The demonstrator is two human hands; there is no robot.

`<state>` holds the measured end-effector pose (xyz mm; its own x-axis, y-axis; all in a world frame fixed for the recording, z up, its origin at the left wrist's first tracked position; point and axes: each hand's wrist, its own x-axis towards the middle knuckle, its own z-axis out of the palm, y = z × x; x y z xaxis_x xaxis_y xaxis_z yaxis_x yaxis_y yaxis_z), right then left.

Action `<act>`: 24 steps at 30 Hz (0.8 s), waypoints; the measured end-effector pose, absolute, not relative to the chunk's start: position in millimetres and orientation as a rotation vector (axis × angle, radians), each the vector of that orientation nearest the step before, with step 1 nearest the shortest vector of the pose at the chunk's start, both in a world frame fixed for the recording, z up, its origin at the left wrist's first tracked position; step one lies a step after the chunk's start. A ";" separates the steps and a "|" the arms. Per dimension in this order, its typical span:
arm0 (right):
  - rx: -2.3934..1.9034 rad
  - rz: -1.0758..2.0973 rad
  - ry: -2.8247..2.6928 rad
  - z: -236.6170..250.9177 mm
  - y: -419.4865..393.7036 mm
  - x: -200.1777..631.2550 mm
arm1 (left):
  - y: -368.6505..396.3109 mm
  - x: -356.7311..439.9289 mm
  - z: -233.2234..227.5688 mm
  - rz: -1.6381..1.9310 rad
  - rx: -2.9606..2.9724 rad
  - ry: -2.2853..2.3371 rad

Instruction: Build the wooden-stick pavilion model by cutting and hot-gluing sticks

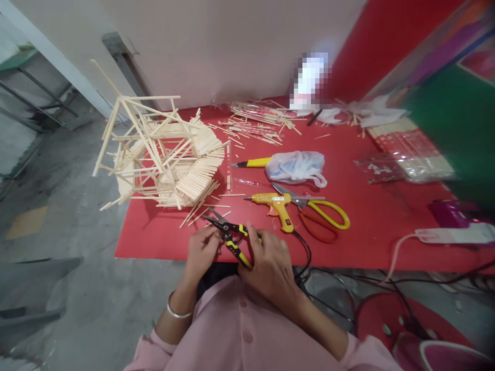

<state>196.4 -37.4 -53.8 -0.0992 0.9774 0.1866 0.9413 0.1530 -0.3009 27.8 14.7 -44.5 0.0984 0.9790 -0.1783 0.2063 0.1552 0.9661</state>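
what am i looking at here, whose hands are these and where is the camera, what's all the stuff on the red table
There is no machine here, only a person in a pink shirt seen from a camera worn on their head, looking down at their own hands. The right hand holds yellow-and-black snips in its grip. The left hand touches the snips near the blades; whether it pinches a stick there is too small to tell. On the red table lie a yellow glue gun, yellow scissors, a yellow knife and a plastic bag. At the left corner stands a stick model, with loose sticks scattered behind.
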 end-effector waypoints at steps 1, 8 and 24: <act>-1.847 0.151 -2.090 -53.9 -37.2 196.4 | 14.6 27.3 -46.4 0.918 1.261 1.358; -1.858 0.182 -2.072 -57.3 -36.9 198.4 | 17.7 20.3 -59.0 0.990 1.305 1.384; -1.767 0.800 -1.585 -60.7 -30.3 227.3 | -5.0 53.6 -71.1 0.564 2.542 1.058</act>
